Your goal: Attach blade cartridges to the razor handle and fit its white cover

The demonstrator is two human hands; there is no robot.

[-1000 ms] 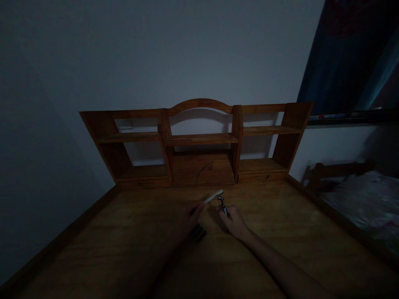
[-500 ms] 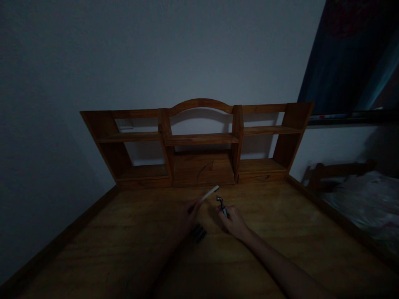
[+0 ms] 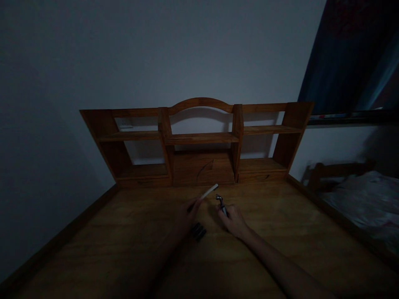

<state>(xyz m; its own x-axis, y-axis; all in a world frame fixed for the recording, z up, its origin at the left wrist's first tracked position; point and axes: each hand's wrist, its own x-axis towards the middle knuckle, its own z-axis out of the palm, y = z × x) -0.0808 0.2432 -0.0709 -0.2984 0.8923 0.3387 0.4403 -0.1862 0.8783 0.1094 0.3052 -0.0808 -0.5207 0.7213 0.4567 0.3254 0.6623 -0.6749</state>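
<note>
My left hand (image 3: 187,212) is closed around a white toothbrush (image 3: 208,191), whose dark-tipped end slants up and to the right. Opposite it, my right hand (image 3: 233,221) grips a small silver-and-dark tool with a bent, shiny head (image 3: 220,199); its exact kind is too dim to make out. The brush tip and the bent head are close together but apart. Just below my left hand, several small black pieces (image 3: 198,231) lie side by side on the wooden desk (image 3: 249,265).
A wooden shelf unit (image 3: 202,138) with open compartments runs along the desk's back edge, against a pale wall (image 3: 187,50). Raised wooden edges border the desk. A dark curtain (image 3: 339,62) hangs at the upper right, above pale crumpled bedding (image 3: 368,203).
The toothbrush tip has shifted very slightly up and to the left. My right hand and its tool are almost still, and the black pieces lie where they were.
</note>
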